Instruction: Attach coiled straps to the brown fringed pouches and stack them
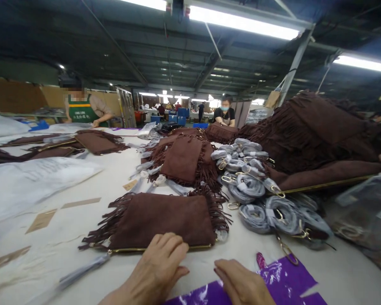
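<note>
A dark brown fringed bag (165,218) lies flat in front of me, its gold zipper along the near edge. My left hand (160,264) rests on that edge, fingers flat on the fabric and thumb apart. A wrapped zipper pull (82,271) trails from the bag's left corner. My right hand (241,281) is open, close to the table and apart from the bag, with its fingers pointing left and nothing visible in them. Beneath and beside it spreads a glossy purple sheet (282,275).
Wrapped coiled straps (250,186) with gold clasps are heaped to the right. Behind them rises a large pile of brown fringed bags (324,131). More bags (180,156) lie ahead. White plastic (34,182) covers the left. Two people (85,108) work across the table.
</note>
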{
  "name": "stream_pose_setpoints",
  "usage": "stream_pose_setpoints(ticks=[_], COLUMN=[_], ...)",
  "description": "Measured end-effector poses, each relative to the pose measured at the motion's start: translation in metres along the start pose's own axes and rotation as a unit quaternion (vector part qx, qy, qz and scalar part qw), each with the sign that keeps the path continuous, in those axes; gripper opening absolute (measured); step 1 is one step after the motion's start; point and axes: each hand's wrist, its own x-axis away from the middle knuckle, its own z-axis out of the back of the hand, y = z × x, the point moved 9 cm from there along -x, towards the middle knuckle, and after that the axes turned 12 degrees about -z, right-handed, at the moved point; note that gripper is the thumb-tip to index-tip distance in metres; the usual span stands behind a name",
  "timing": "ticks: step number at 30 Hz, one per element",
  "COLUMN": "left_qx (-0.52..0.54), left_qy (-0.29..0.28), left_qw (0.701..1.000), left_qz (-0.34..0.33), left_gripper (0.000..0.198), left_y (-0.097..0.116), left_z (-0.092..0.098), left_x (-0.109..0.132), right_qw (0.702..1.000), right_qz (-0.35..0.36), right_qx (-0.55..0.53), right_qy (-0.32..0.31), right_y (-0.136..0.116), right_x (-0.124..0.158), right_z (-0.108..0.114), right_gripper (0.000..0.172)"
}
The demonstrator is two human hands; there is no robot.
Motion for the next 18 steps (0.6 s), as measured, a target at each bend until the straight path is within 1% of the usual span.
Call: stream_pose_setpoints(ticks=[1, 2, 3, 4, 5, 7, 8, 10, 11, 14, 16, 18], left_qx=[-0.016, -0.029, -0.038, -0.044, -0.049, -0.060, -0.067, -0.080, -0.083, -0.082, -0.072, -0.062], left_qy=[-0.010, -0.030, -0.057, -0.084, -0.106, -0.144, -0.161, -0.189, -0.198, -0.198, -0.194, -0.195], left_qw=[1.000, 0.999, 0.997, 0.995, 0.993, 0.988, 0.985, 0.978, 0.976, 0.976, 0.977, 0.978], left_qz=[0.007, 0.013, 0.018, 0.023, 0.023, 0.004, -0.013, -0.033, -0.027, 0.029, 0.048, 0.044], left_gripper=[0.027, 0.032, 0.033, 0.029, 0.021, 0.006, 0.006, 0.011, 0.012, 0.014, 0.015, 0.016], left_y=[-0.005, -0.010, -0.014, -0.018, -0.021, -0.023, -0.023, -0.025, -0.029, -0.044, -0.050, -0.050], left_z=[-0.004, -0.011, -0.020, -0.029, -0.037, -0.049, -0.052, -0.054, -0.053, -0.043, -0.038, -0.036], left_x=[-0.006, -0.011, -0.016, -0.020, -0.022, -0.026, -0.028, -0.031, -0.033, -0.043, -0.049, -0.052], right_qw=[1.000, 1.000, 0.999, 0.999, 0.999, 0.998, 0.997, 0.996, 0.996, 0.997, 0.998, 0.998], right_qz=[-0.011, -0.017, -0.021, -0.023, -0.026, -0.033, -0.038, -0.045, -0.046, -0.036, -0.009, 0.025], right_qx=[-0.005, -0.007, -0.008, -0.007, -0.007, -0.005, -0.003, 0.001, 0.002, 0.006, 0.014, 0.034], right_qy=[-0.009, -0.018, -0.026, -0.034, -0.040, -0.058, -0.067, -0.077, -0.078, -0.066, -0.055, -0.055], right_y=[0.010, 0.018, 0.024, 0.028, 0.031, 0.034, 0.034, 0.034, 0.033, 0.027, 0.019, 0.012], right_x=[0.000, 0.001, 0.002, 0.004, 0.006, 0.009, 0.010, 0.009, 0.006, -0.009, -0.022, -0.032], right_z=[0.005, 0.008, 0.011, 0.012, 0.012, 0.010, 0.008, 0.005, 0.005, 0.003, 0.001, -0.006], right_gripper=[0.032, 0.028, 0.026, 0.024, 0.024, 0.023, 0.023, 0.023, 0.023, 0.022, 0.025, 0.035])
